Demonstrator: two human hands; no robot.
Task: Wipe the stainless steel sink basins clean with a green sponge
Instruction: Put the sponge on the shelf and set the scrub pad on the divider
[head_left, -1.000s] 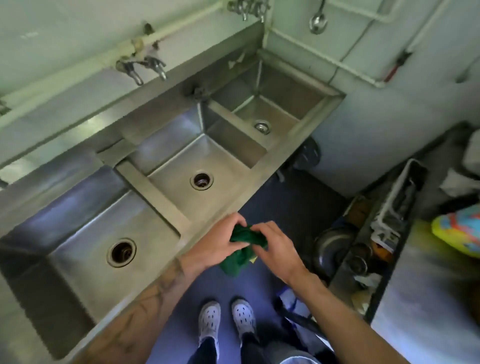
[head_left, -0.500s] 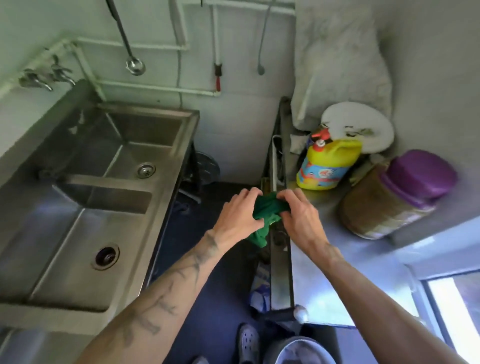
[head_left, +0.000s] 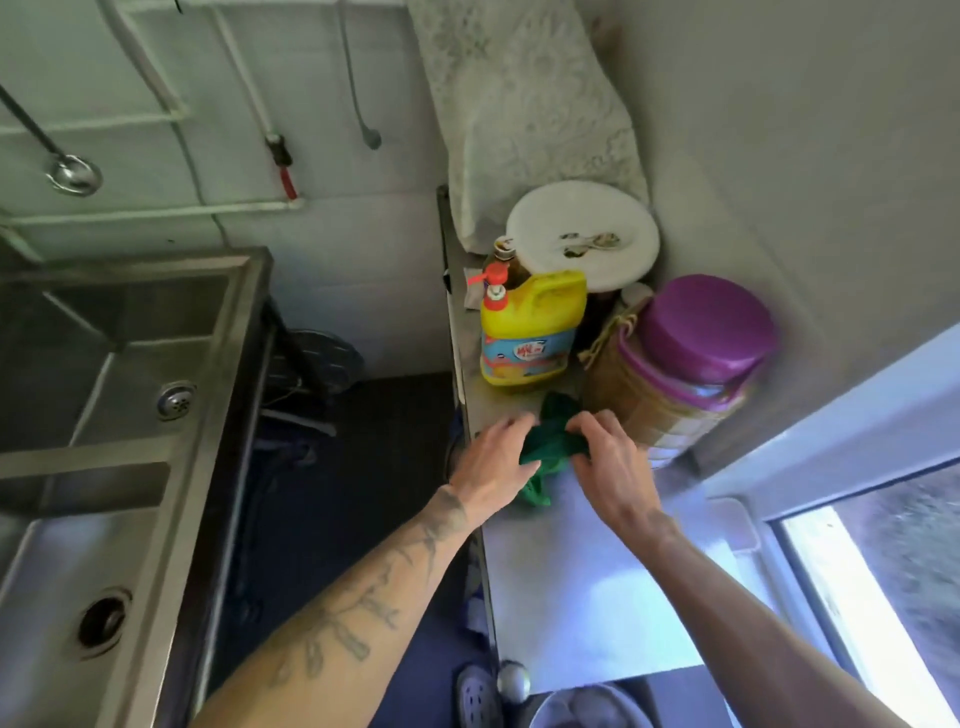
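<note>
Turning away from the sink (head_left: 213, 415), the person has carried the green sponge (head_left: 550, 441) across to the steel surface (head_left: 582, 613) on the right. Half a second ago it was held up over the dark floor between the two.

The sink is the biggest thing here. It sits off to the left, well apart from the hands, and two of its basins show, each with a round drain. No wiping is going on in them right now.

At the back of the surface, in the corner, stands a big jar (head_left: 675, 374) with a purple lid. Just beside it is a yellow soap bottle (head_left: 530, 332) with a pump on top, and a white plate (head_left: 582, 234) leans behind them.

The left hand (head_left: 493, 457) and the right hand (head_left: 608, 462) are close together, low over the surface, just in front of the soap bottle. Each hand's grip is closed on the sponge, with the fingers curled round one end, so it is bunched up between them. A loose bit hangs down and seems to touch the surface.

I think the sponge has been brought here to get soap on it, since the pump is so near. One hand will likely need to let go to press the pump.
</note>
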